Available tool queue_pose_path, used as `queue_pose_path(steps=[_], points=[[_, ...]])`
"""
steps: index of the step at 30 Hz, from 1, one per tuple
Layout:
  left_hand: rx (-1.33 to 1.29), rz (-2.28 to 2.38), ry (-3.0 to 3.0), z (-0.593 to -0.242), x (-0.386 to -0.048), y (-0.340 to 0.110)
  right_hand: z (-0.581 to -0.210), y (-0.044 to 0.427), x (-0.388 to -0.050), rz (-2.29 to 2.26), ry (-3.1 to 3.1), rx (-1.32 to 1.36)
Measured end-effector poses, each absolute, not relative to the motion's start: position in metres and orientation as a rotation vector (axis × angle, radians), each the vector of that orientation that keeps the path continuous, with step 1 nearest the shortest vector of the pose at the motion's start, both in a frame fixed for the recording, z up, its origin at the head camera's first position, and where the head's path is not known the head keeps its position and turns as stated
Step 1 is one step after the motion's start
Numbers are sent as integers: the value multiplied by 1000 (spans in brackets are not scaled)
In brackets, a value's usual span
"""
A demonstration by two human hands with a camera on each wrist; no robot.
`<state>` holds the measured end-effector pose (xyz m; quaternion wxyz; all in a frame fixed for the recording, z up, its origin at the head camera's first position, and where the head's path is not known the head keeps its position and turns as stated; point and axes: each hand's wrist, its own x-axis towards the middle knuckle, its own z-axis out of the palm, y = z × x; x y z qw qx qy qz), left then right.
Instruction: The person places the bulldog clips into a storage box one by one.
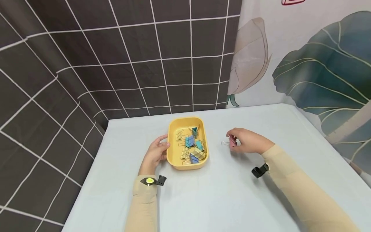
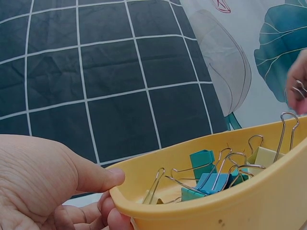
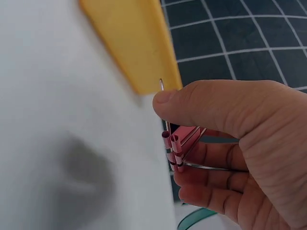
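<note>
My left hand (image 1: 154, 154) grips the left side of a yellow plastic box (image 1: 173, 154), thumb over the rim and fingers against the outside wall. In the left wrist view the thumb rests on the box's rim (image 2: 158, 212). Inside lie several binder clips, among them a teal binder clip (image 2: 202, 162), a blue binder clip (image 1: 193, 158) and a pale yellow binder clip (image 1: 198, 152). To the right of the box, my right hand (image 1: 246, 140) pinches a pink binder clip (image 3: 184, 135) between thumb and fingers, over the table and apart from the box.
A white cloth covers the table (image 1: 214, 199). Behind and to the left hangs a dark cloth with a white grid (image 1: 136, 42); a curtain with a large leaf print (image 1: 333, 67) hangs at the right. A black wrist mount (image 1: 260, 170) sits on the right sleeve.
</note>
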<state>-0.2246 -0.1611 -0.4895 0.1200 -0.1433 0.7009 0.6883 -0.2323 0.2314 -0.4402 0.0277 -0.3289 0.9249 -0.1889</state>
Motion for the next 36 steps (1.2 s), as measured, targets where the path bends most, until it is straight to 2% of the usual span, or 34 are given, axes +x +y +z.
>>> queue_pose_path(steps=[14,25,36], points=[[-417,2021,2050,-488,-224,-161,-411,168,-257,-629,2770,-1077],[-390,2012,2054,-486,-223,-160,-416,120,-271,-636,2694,-1079],[-391,2020,2063,-487,-224,-159,-426,93,-275,-630,2647,-1110]])
